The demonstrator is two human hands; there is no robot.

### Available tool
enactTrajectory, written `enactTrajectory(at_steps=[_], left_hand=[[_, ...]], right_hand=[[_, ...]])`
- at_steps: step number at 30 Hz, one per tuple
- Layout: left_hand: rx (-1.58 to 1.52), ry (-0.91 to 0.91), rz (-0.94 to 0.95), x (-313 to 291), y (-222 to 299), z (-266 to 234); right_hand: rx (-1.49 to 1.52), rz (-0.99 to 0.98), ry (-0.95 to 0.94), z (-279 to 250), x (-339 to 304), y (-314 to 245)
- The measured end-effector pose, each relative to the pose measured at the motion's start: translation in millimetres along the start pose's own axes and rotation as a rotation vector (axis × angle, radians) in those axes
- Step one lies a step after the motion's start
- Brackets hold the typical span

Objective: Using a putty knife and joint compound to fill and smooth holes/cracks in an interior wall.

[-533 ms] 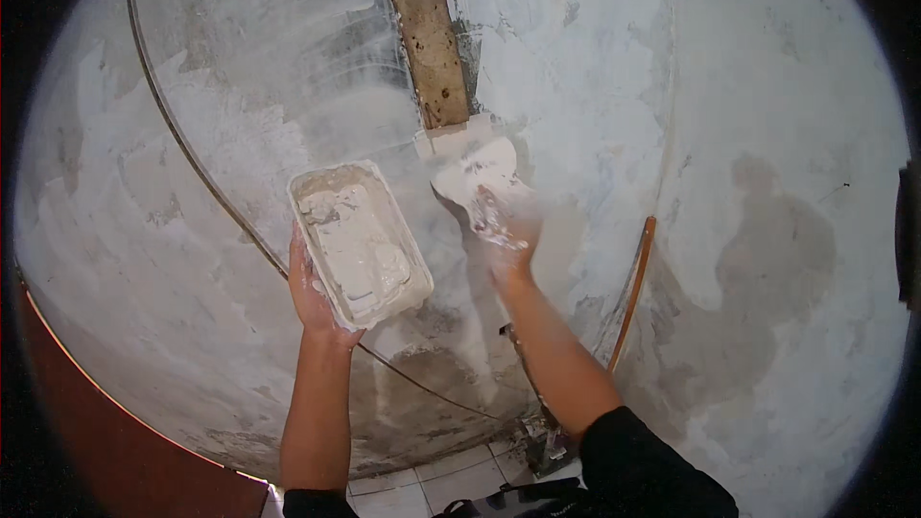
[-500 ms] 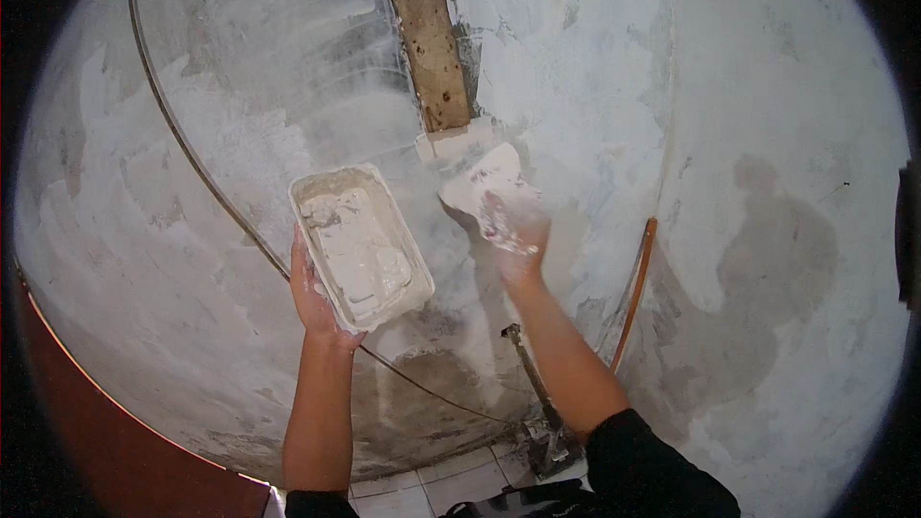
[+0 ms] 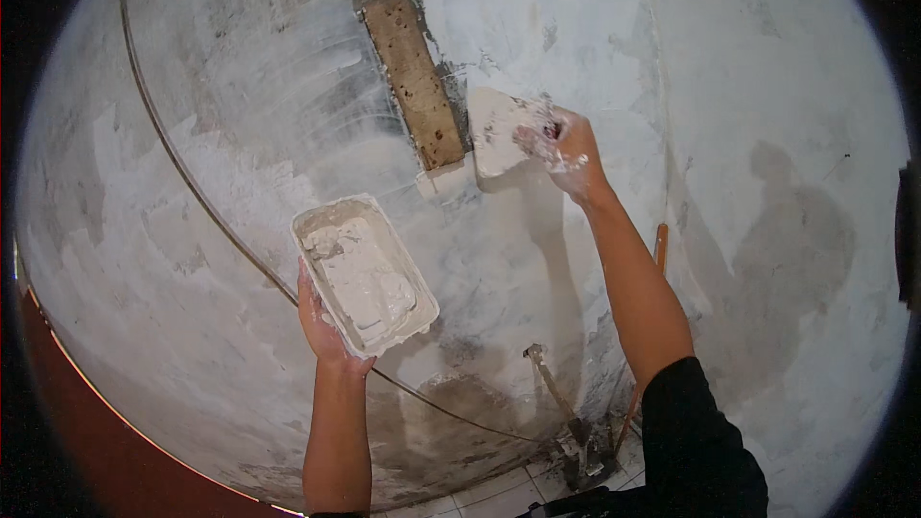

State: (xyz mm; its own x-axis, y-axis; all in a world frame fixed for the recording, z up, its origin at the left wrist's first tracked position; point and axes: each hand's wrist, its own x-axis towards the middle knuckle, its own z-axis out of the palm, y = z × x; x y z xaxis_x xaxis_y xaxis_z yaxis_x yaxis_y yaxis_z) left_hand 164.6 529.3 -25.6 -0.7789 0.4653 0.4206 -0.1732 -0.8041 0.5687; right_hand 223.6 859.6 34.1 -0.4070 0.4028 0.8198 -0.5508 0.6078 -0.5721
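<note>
My left hand (image 3: 324,326) supports a white rectangular tub (image 3: 428,294) from its left side and underneath, its fingers closed round it and partly hidden. Wet, pale plaster (image 3: 369,273) fills much of the tub. In my right hand (image 3: 566,153), whose fingers are smeared with plaster, is a wide, plaster-coated putty knife (image 3: 497,129). Its blade lies at the wall, just right of the lower part of a brown wooden board (image 3: 413,77) set in the wall. A fresh pale patch (image 3: 446,179) sits under the board's lower end.
A thin cable (image 3: 187,177) curves down the grey, patchy wall (image 3: 221,58). Low on the right, a metal pipe (image 3: 552,379) and an orange-brown pipe (image 3: 661,249) stand by the wall. White floor tiles (image 3: 499,499) show at the bottom, and a dark red surface (image 3: 115,422) at lower left.
My right hand has moved the putty knife up and right, from below the board to beside its right edge. The tub stays in my left hand. The whole view has shifted slightly.
</note>
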Motion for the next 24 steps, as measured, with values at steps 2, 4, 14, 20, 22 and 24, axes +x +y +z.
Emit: enactTrajectory(at_steps=[2,4,14,20,22,24], left_hand=[[0.0,-0.02,-0.01,8.6,-13.0,11.2],[0.011,-0.013,0.007,14.9,-23.5,25.6],[0.037,0.022,0.071,59.8,-87.8,36.6],[0.083,-0.034,0.07,75.8,-125.5,53.2],[0.03,-0.02,0.083,77.1,-132.4,58.8],[0.008,-0.054,0.069,72.2,-137.3,75.2]], right_hand=[[0.061,0.013,-0.005,-6.0,18.5,8.0],[-0.061,-0.108,0.005,-8.2,35.5,17.7],[-0.645,0.092,0.012,-41.3,84.5,43.5],[-0.772,0.076,0.131,-81.6,89.2,64.8],[-0.808,0.073,0.155,-98.0,81.8,68.5],[-0.844,0.051,0.197,-120.7,79.4,66.0]])
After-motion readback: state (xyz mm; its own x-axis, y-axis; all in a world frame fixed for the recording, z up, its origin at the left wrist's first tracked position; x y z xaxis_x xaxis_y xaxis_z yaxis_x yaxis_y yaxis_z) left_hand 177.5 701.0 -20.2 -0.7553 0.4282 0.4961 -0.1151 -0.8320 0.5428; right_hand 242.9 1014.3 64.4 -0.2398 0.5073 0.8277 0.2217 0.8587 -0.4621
